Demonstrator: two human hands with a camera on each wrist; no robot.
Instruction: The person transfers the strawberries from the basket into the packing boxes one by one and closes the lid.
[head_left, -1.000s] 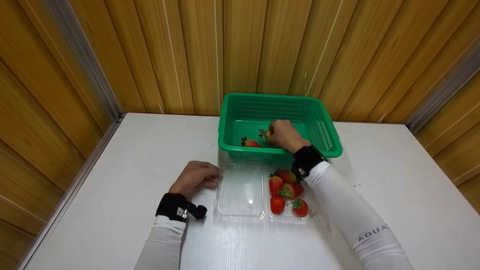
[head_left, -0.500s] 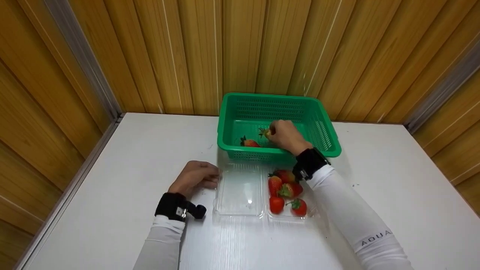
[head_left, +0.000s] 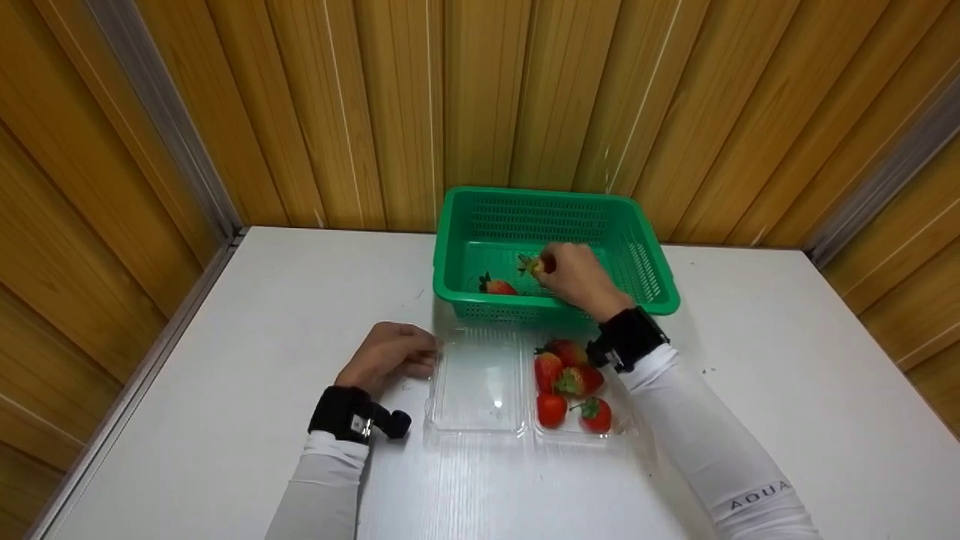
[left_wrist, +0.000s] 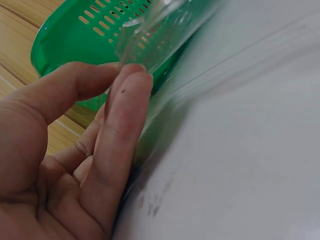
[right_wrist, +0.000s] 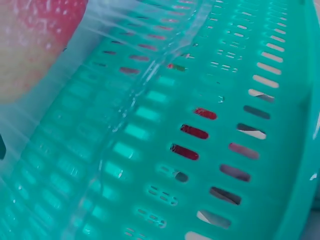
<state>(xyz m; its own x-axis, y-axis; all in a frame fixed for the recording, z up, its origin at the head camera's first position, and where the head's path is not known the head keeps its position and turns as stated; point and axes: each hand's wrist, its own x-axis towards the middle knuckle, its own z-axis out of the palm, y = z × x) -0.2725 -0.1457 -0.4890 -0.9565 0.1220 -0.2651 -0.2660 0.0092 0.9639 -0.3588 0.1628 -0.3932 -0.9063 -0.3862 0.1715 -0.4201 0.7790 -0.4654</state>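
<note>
A clear plastic clamshell container (head_left: 480, 390) lies unfolded on the table. My left hand (head_left: 388, 352) pinches the outer edge of its left half between thumb and fingertips, as the left wrist view shows with the clear plastic (left_wrist: 137, 42). Several strawberries (head_left: 552, 410) sit in the right half. Behind the container stands a green perforated basket (head_left: 446, 247), where my right hand (head_left: 579, 277) holds a strawberry (head_left: 533, 266) by its body, leaves pointing left. Another strawberry (head_left: 498, 287) lies beside it near the basket's front wall. The right wrist view misses the right hand.
A white table (head_left: 187, 360) carries everything, with bare surface on both sides of the basket. Wood-look panels (head_left: 390, 112) rise close behind the basket. In the right wrist view the basket's slotted wall (right_wrist: 225, 150) fills most of the picture.
My right hand has shifted slightly right inside the basket with the strawberry, and its wrist has moved a little right and nearer. The left hand keeps its hold on the container.
</note>
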